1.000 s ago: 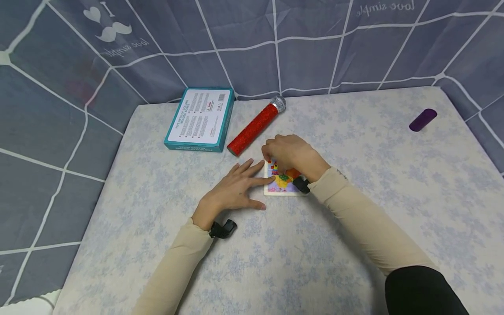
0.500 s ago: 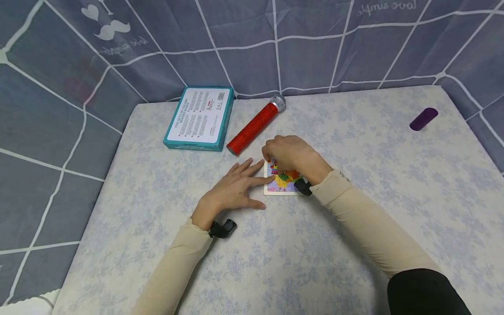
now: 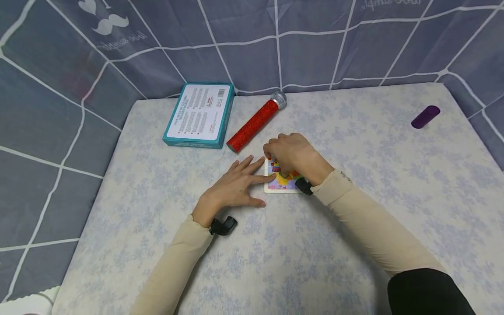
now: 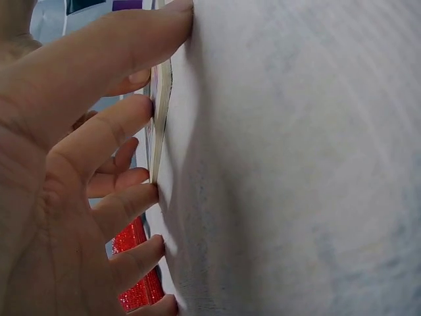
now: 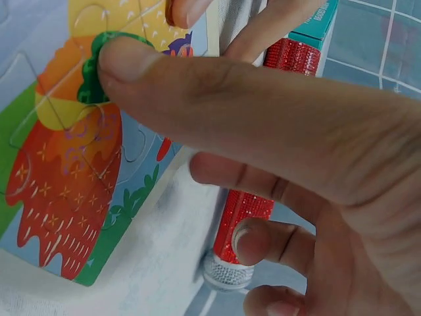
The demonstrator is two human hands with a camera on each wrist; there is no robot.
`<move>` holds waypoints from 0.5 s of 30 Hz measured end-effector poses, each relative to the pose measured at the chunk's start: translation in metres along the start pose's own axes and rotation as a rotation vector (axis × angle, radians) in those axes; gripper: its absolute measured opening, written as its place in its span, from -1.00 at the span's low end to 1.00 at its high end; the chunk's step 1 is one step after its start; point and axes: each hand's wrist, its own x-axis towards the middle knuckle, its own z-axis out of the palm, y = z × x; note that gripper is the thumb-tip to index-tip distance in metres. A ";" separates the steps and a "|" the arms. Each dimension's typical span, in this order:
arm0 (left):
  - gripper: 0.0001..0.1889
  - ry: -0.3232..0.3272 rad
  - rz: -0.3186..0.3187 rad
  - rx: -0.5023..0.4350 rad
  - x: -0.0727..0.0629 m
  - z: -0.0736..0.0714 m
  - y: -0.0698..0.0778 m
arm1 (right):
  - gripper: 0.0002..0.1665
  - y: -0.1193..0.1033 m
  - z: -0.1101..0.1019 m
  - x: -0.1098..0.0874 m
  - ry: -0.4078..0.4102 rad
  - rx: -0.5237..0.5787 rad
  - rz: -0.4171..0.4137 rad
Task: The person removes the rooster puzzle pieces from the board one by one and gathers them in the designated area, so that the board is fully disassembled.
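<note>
A small jigsaw puzzle [image 3: 280,189] with a colourful bird picture and pale border lies flat on the table. My left hand [image 3: 232,189] is spread flat at its left side, one finger reaching over the border onto the picture. In the left wrist view, a left fingertip touches the edge of the puzzle [image 4: 160,131]. My right hand [image 3: 297,154] is over the puzzle's upper part and hides much of it. The right wrist view shows its straight thumb [image 5: 197,99] pressing on the puzzle [image 5: 72,164]. The other right fingers bend loosely beyond the edge.
Behind the hands lies a red glittery microphone [image 3: 253,126] with a silver head. A teal and white box [image 3: 198,113] is to its left. Far right on the table [image 3: 354,127] lies a dark purple cylinder [image 3: 425,117]. A grey-blue checked curtain [image 3: 248,61] borders the table.
The head view has tilted slightly, so the scene sits a little higher. Both hands stay at the puzzle in nearly the same pose; the right hand shifts barely over the picture.
</note>
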 end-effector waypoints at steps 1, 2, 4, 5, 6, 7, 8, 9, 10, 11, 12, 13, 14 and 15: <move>-0.23 0.001 0.003 0.002 0.001 0.000 0.000 | -0.40 0.001 -0.001 0.000 -0.006 0.000 0.004; -0.23 0.003 0.005 0.004 0.001 0.000 0.000 | -0.41 0.001 -0.001 0.001 -0.014 0.001 0.005; -0.23 0.008 0.009 0.006 0.002 0.000 0.000 | -0.41 0.003 -0.002 0.001 -0.031 0.009 0.004; -0.23 0.009 0.011 0.006 0.003 0.000 0.000 | -0.41 0.003 -0.003 0.002 -0.040 0.016 0.004; -0.23 0.010 0.012 0.007 0.003 0.000 0.000 | -0.43 0.004 -0.003 0.002 -0.049 0.022 0.000; -0.23 0.009 0.011 0.007 0.003 0.000 0.001 | -0.47 0.005 -0.003 0.002 -0.056 0.030 -0.003; -0.23 0.007 0.010 0.006 0.003 0.000 0.001 | -0.50 0.007 -0.003 0.001 -0.060 0.039 -0.008; -0.23 0.005 0.009 0.005 0.003 0.000 0.001 | -0.52 0.008 -0.002 0.001 -0.058 0.048 -0.012; -0.23 0.003 0.008 0.002 0.003 0.000 0.001 | -0.52 0.009 -0.001 0.001 -0.052 0.056 -0.017; -0.23 0.001 0.007 0.000 0.002 -0.001 0.001 | -0.52 0.010 0.000 0.001 -0.044 0.062 -0.023; -0.23 -0.001 0.004 -0.001 0.002 -0.001 0.001 | -0.51 0.011 0.001 0.000 -0.035 0.067 -0.030; -0.23 -0.003 0.002 -0.004 0.001 -0.001 0.001 | -0.49 0.011 0.002 0.000 -0.027 0.069 -0.034; -0.22 -0.003 0.003 -0.008 0.001 -0.001 0.001 | -0.44 0.011 0.003 0.000 -0.020 0.077 -0.037; -0.22 -0.004 0.003 -0.011 0.001 0.000 0.001 | -0.40 0.012 0.004 -0.001 -0.015 0.089 -0.038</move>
